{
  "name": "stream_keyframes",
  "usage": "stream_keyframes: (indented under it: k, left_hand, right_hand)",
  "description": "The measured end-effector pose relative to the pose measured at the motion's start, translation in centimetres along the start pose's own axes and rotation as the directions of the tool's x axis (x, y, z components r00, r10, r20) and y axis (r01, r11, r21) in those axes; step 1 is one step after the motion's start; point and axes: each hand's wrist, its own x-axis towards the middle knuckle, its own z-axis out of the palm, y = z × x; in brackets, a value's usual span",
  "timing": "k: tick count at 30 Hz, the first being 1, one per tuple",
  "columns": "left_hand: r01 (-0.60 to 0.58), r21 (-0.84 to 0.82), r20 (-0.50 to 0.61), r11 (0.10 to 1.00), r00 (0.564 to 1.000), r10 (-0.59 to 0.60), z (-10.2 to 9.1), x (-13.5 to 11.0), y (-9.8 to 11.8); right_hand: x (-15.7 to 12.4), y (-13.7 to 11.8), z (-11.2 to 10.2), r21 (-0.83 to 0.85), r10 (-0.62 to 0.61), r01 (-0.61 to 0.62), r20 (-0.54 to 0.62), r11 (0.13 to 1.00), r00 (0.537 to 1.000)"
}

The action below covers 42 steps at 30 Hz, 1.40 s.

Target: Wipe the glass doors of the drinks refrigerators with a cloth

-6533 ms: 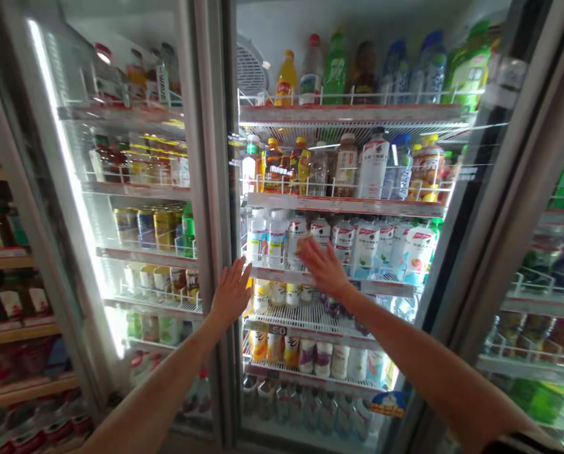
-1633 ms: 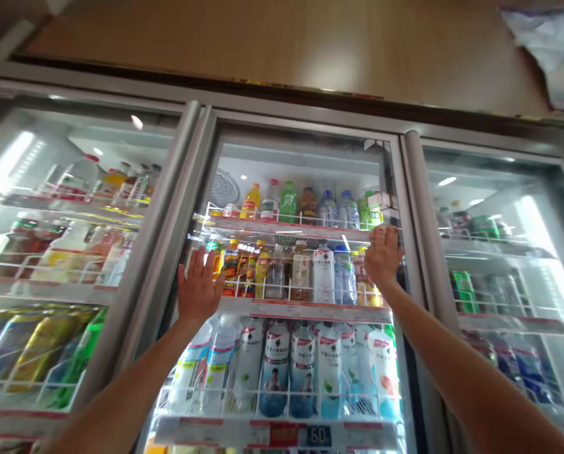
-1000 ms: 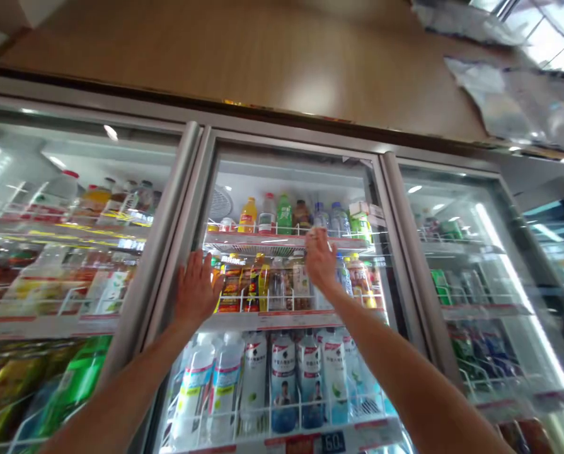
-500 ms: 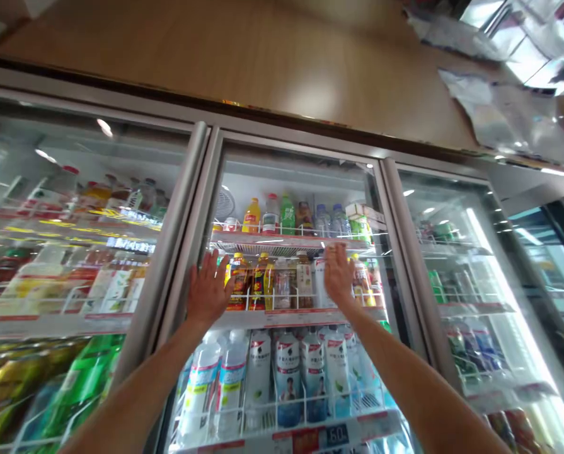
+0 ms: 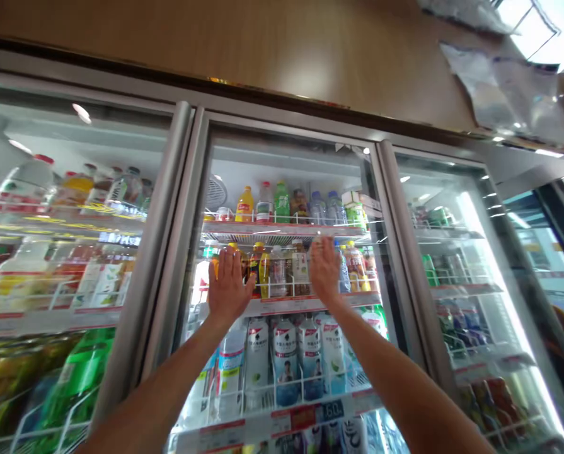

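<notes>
I face a drinks cooler with glass doors. My left hand (image 5: 228, 285) is raised with fingers spread and lies flat against the middle glass door (image 5: 357, 183), in front of the second shelf (image 5: 291, 305) of bottles. My right hand (image 5: 324, 269) is raised beside it, fingers stretched out, also flat on the glass in front of the same shelf. Neither hand holds anything. Behind the glass stand a yellow bottle (image 5: 244, 204) and a green bottle (image 5: 282, 202) on the top shelf, and white-labelled bottles (image 5: 285, 359) on the shelf below my hands.
The left door (image 5: 69, 252) shows bottles and cans behind glare. The right door (image 5: 456, 265) shows green cans and more drinks. A grey door frame (image 5: 166, 239) runs between left and middle doors. A brown wooden panel (image 5: 263, 50) spans above the cooler.
My left hand has slid right from the door's left edge onto the glass. My right hand has shifted slightly left and up. The view has drifted a little.
</notes>
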Motion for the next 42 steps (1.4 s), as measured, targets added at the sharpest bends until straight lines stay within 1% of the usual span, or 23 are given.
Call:
stream_keyframes:
  k: [2, 4, 5, 7, 9, 11, 13, 15, 17, 19, 20, 22, 24, 25, 27, 29, 32, 34, 36, 38, 39, 40, 42]
  left_hand:
    - [0.028, -0.025, -0.019, 0.999, 0.999, -0.029, 0.5, -0.3, 1.1]
    - [0.031, -0.043, -0.015, 0.999, 0.999, -0.032, 0.6, -0.4, 1.6]
    - [0.032, -0.047, -0.011, 0.998, 0.999, -0.032, 0.6, -0.4, 1.6]
    - [0.032, -0.046, -0.007, 0.998, 0.999, -0.032, 0.5, -0.3, 1.5]
    - [0.029, -0.044, -0.012, 0.999, 0.999, -0.03, 0.4, -0.3, 1.4]
    - [0.023, -0.047, -0.025, 0.999, 0.999, -0.024, 0.3, -0.3, 1.4]
    - [0.014, -0.056, -0.039, 0.998, 0.999, -0.016, 0.3, -0.3, 1.4]
    - [0.01, -0.071, -0.042, 0.997, 0.999, -0.013, 0.3, -0.3, 1.4]
    - [0.013, -0.083, -0.033, 0.996, 0.999, -0.016, 0.3, -0.3, 1.4]
    - [0.017, -0.086, -0.021, 0.996, 1.0, -0.018, 0.2, -0.4, 1.3]
    - [0.015, -0.082, -0.012, 0.996, 1.0, -0.016, 0.2, -0.4, 1.3]
    - [0.008, -0.069, 0.011, 0.998, 1.0, -0.008, 0.1, -0.4, 1.3]
    - [0.005, -0.059, 0.036, 0.998, 0.999, -0.003, 0.1, -0.2, 1.3]
    - [0.007, -0.056, 0.044, 0.998, 0.999, -0.004, 0.0, -0.1, 1.3]
    - [0.012, -0.053, 0.053, 0.999, 0.999, -0.01, 0.0, 0.0, 1.3]
    - [0.018, -0.052, 0.056, 0.998, 0.998, -0.015, -0.1, -0.3, 1.2]
    - [0.014, -0.053, 0.064, 0.998, 0.998, -0.01, -0.3, -1.8, 1.0]
    - [-0.022, -0.045, 0.066, 0.999, 0.998, 0.025, -0.5, -3.1, 0.7]
    - [-0.058, -0.03, 0.059, 0.998, 0.996, 0.06, -0.5, -4.2, 0.6]
    - [-0.066, -0.015, 0.045, 0.998, 0.997, 0.067, -0.5, -4.7, 0.5]
    - [-0.066, -0.012, 0.039, 0.998, 0.997, 0.066, -0.4, -4.8, 0.5]
    - [-0.066, -0.013, 0.034, 0.998, 0.997, 0.066, -0.4, -4.7, 0.5]
    - [-0.07, -0.02, 0.023, 0.997, 0.997, 0.07, -0.3, -4.6, 0.5]
  right_hand:
    - [-1.0, -1.7, 0.3, 0.03, -0.285, 0.284, 0.078, 0.958, 0.955]
    - [-1.3, -0.5, -0.3, 0.021, -0.359, 0.36, 0.14, 0.933, 0.923]
    - [-1.0, 1.2, -0.9, -0.012, -0.286, 0.291, 0.155, 0.957, 0.946]
    - [0.0, 5.1, -2.1, -0.101, 0.01, 0.003, 0.128, 0.995, 0.992]
    - [1.0, 7.8, -2.8, -0.152, 0.286, -0.275, 0.055, 0.949, 0.957]
    - [1.1, 7.4, -2.6, -0.156, 0.356, -0.348, 0.03, 0.925, 0.934]
    - [-0.1, 4.6, -1.9, -0.132, 0.208, -0.197, 0.075, 0.971, 0.975]
    - [-1.9, 1.5, -1.3, -0.059, -0.094, 0.104, 0.149, 0.993, 0.984]
    - [-3.0, 0.6, -1.4, 0.026, -0.374, 0.377, 0.205, 0.926, 0.905]
    - [-3.1, 2.6, -2.2, 0.045, -0.459, 0.463, 0.244, 0.885, 0.854]
    - [-2.6, 4.3, -2.7, 0.012, -0.404, 0.414, 0.247, 0.91, 0.881]
    - [-1.3, 7.7, -3.3, -0.103, -0.109, 0.127, 0.165, 0.987, 0.98]
    - [-0.3, 8.9, -3.2, -0.15, 0.215, -0.211, 0.014, 0.966, 0.976]
    - [-0.3, 8.3, -2.8, -0.137, 0.288, -0.29, -0.03, 0.947, 0.957]
    - [-1.3, 5.2, -1.8, -0.094, 0.209, -0.21, -0.02, 0.973, 0.978]
    - [-3.2, 1.6, -1.0, -0.037, -0.069, 0.072, 0.068, 0.997, 0.995]
    - [-5.0, 0.2, -1.1, 0.053, -0.358, 0.355, 0.175, 0.933, 0.917]
    - [-4.8, 2.7, -1.8, 0.036, -0.273, 0.271, 0.186, 0.962, 0.944]
    - [-3.8, 5.5, -2.4, -0.034, 0.012, -0.008, 0.118, 0.999, 0.993]
    - [-3.1, 6.3, -2.4, -0.075, 0.273, -0.271, 0.008, 0.96, 0.962]
    - [-3.1, 5.6, -2.2, -0.08, 0.318, -0.319, -0.027, 0.944, 0.948]
    - [-3.4, 4.3, -1.8, -0.082, 0.288, -0.29, -0.031, 0.954, 0.957]
    - [-4.8, 0.9, -1.2, -0.059, 0.037, -0.035, 0.044, 0.998, 0.998]
